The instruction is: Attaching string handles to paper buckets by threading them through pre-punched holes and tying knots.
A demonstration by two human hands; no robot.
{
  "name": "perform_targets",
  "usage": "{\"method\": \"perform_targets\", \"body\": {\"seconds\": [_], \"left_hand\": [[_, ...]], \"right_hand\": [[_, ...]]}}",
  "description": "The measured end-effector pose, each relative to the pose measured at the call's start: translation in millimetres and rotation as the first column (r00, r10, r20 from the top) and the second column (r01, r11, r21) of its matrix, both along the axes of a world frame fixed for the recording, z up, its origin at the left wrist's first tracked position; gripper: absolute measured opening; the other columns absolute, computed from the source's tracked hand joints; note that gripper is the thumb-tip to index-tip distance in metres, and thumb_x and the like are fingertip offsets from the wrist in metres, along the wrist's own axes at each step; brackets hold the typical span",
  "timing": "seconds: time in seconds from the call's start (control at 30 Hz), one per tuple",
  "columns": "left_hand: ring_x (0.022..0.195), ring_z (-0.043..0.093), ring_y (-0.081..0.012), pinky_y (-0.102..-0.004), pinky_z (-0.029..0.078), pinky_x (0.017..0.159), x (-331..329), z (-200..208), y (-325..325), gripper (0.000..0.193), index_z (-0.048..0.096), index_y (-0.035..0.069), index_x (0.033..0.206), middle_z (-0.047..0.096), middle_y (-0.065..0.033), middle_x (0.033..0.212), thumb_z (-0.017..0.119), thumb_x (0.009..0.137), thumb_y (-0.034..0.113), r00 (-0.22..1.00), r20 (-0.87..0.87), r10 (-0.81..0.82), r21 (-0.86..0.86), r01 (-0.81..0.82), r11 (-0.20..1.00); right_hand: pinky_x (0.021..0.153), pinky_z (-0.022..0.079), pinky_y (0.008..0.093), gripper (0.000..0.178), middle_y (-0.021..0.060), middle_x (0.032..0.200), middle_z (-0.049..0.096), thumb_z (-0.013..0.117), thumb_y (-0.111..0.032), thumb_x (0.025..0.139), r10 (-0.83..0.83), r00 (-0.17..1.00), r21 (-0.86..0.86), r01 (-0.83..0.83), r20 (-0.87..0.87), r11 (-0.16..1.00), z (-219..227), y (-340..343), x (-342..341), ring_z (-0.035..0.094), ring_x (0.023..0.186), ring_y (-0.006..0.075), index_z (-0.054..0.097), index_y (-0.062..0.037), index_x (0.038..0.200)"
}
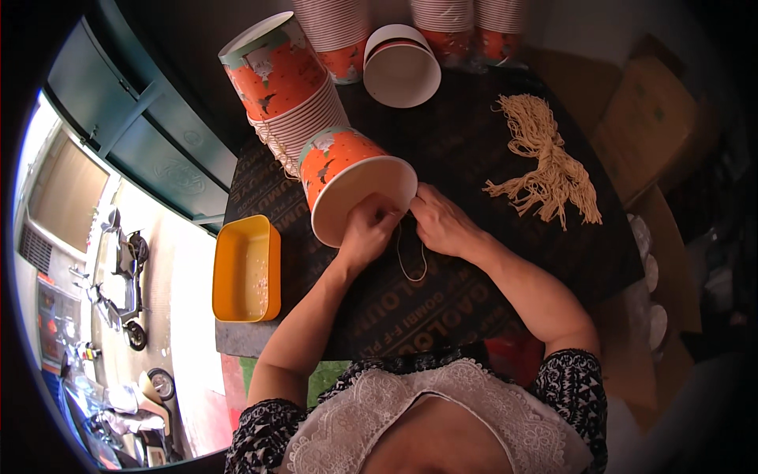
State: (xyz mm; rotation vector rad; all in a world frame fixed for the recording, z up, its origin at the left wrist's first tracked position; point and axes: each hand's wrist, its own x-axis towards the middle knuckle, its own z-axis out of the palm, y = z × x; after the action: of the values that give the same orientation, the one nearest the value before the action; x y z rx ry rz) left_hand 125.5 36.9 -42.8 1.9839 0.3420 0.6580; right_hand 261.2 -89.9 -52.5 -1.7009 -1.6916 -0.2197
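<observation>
A large orange paper bucket (347, 162) with a green band lies tilted on the table, its white mouth toward me. My left hand (369, 229) reaches into the mouth with its fingers curled; what they grip is hidden. At the right of the rim, my right hand (442, 221) pinches with its fingertips, close to the left one. A thin beige string (412, 280) hangs in a loop between both hands and runs up under the right fingers. Behind the bucket leans a nested stack of like buckets (296, 118), with strings along its side.
A bundle of beige strings (545, 158) lies on the dark table (474, 308) at the right. A yellow plastic box (246, 268) stands at the left edge. Wrapped bucket stacks (444, 31) and a tipped bucket (403, 75) line the back. Cardboard boxes (647, 118) stand beyond the right edge.
</observation>
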Motion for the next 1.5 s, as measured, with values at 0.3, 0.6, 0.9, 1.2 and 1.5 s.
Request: {"method": "perform_targets", "body": {"seconds": [0.3,0.6,0.9,1.2,1.5], "left_hand": [[0.069,0.055,-0.0101,-0.0260,0.046,0.063,5.7,2.2,1.9,0.015,0.063,-0.001,0.090,0.062,-0.0029,0.077,0.060,0.089,0.014,0.997,-0.051,-0.053,-0.094,0.048,0.994],[0.072,0.059,-0.0142,-0.0279,0.047,0.065,11.7,-3.6,4.7,0.016,0.064,-0.004,0.085,0.064,-0.0093,0.077,0.062,0.086,0.012,0.997,-0.065,0.030,0.064,-0.026,0.998],[0.073,0.066,-0.0270,-0.0362,0.050,0.068,11.8,-1.8,17.0,0.018,0.065,-0.005,0.081,0.067,-0.0192,0.075,0.062,0.082,0.012,0.971,-0.103,0.214,0.083,-0.206,0.975],[0.068,0.056,-0.0124,-0.0290,0.045,0.062,3.7,-5.9,25.1,0.019,0.063,-0.005,0.080,0.064,-0.0077,0.070,0.061,0.084,0.013,0.970,-0.105,0.219,0.105,-0.208,0.972],[0.066,0.049,-0.0118,-0.0284,0.042,0.058,4.9,-5.6,16.9,0.017,0.058,-0.004,0.071,0.055,-0.0024,0.067,0.060,0.081,0.010,0.974,-0.117,0.193,0.062,-0.186,0.981]], "right_hand": [[0.083,0.050,0.0412,0.015,0.0191,0.101,0.055,0.057,0.006,0.075,0.009,0.998,-0.031,-0.011,-0.062,0.999,-0.6,0.3,-0.2,0.056,0.098,0.0356,0.057,0.0046,0.090],[0.082,0.049,0.0411,0.011,0.0170,0.100,0.055,0.058,0.002,0.078,-0.013,0.997,0.002,0.013,-0.074,1.000,-6.5,0.6,9.7,0.056,0.096,0.0345,0.058,0.0015,0.088],[0.090,0.045,0.0383,0.026,0.0087,0.107,0.053,0.078,-0.020,0.071,0.257,0.959,-0.205,-0.277,-0.118,0.939,25.6,-24.7,20.7,0.050,0.107,0.0274,0.062,-0.0063,0.087],[0.081,0.044,0.0403,0.017,0.0087,0.094,0.055,0.070,-0.019,0.071,0.340,0.934,-0.252,-0.304,0.110,0.919,4.1,-12.0,12.5,0.050,0.096,0.0272,0.062,-0.0036,0.074],[0.075,0.042,0.0391,0.010,0.0108,0.087,0.054,0.057,-0.013,0.076,-0.096,0.969,0.000,0.099,0.228,0.995,-18.6,-10.0,40.9,0.051,0.087,0.0263,0.055,-0.0042,0.079]]}}
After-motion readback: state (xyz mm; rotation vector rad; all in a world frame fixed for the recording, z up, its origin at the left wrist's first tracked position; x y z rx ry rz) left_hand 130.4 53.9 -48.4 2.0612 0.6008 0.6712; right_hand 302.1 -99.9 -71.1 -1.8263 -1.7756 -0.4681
